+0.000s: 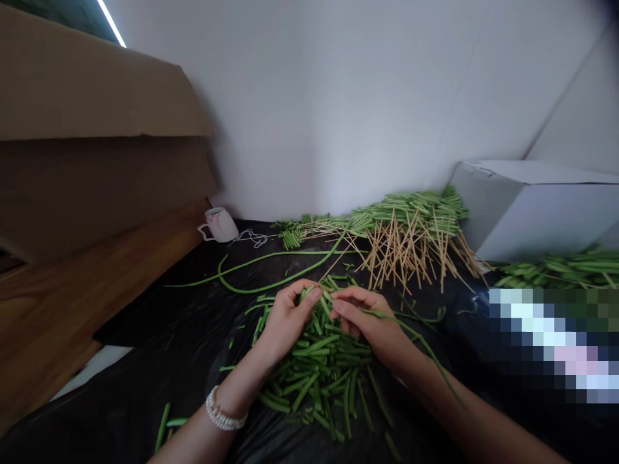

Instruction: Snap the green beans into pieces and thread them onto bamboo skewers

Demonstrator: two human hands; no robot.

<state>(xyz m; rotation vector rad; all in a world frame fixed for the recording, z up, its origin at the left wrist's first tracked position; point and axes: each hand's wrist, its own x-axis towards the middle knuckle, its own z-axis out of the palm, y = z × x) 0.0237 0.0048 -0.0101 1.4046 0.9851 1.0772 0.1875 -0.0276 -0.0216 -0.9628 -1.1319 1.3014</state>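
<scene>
My left hand [290, 316] is closed, thumb and forefinger pinching short green pieces at a thin wooden skewer [333, 263] that slants up and away. My right hand [362, 312] pinches close beside it, fingertips almost meeting the left ones. From the right hand a long green stem [428, 351], which looks like a garlic scape, trails back over the forearm. Directly under both hands lies a heap of cut green pieces [314, 374]. The fingers partly hide where pieces and skewer meet.
Filled skewers [411, 209] are piled by the wall, bare wooden ends toward me. Long uncut stems [275, 287] lie on the black plastic sheet [184, 348]. A white mug [222, 225] and thin cord [254, 238] sit back left. Boxes stand left [97, 96] and right [532, 212].
</scene>
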